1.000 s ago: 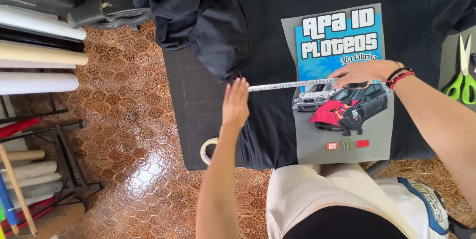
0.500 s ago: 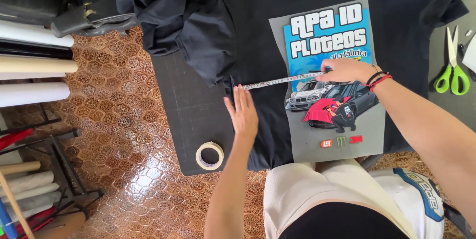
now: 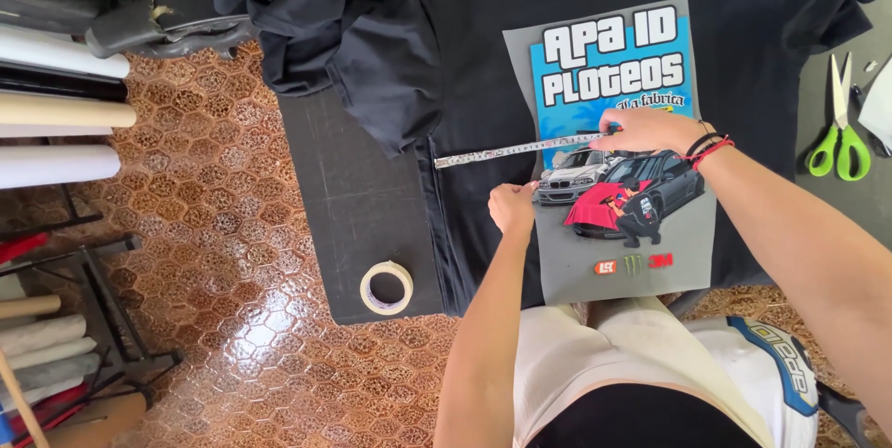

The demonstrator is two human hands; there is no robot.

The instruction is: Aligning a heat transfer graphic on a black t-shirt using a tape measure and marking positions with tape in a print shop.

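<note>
A dark T-shirt (image 3: 483, 48) lies spread on a dark cutting mat (image 3: 353, 206). On the shirt rests a grey printed transfer sheet (image 3: 674, 281) with a blue panel, white lettering and cars. My right hand (image 3: 646, 130), with bracelets at the wrist, pinches one end of a metal ruler (image 3: 506, 151) that lies across the shirt and the sheet's left edge. My left hand (image 3: 513, 206) is closed at the sheet's left edge, just below the ruler.
A roll of tape (image 3: 386, 287) sits at the mat's front edge. Green-handled scissors (image 3: 841, 123) lie at the right. Rolls of material (image 3: 56, 113) are stacked at the left over a patterned tile floor (image 3: 204, 318), with a rack (image 3: 93, 290) below.
My left hand moved right from flat on the shirt to the sheet's left edge and closed. The ruler and right hand stay about where they were; the camera view shifted a little.
</note>
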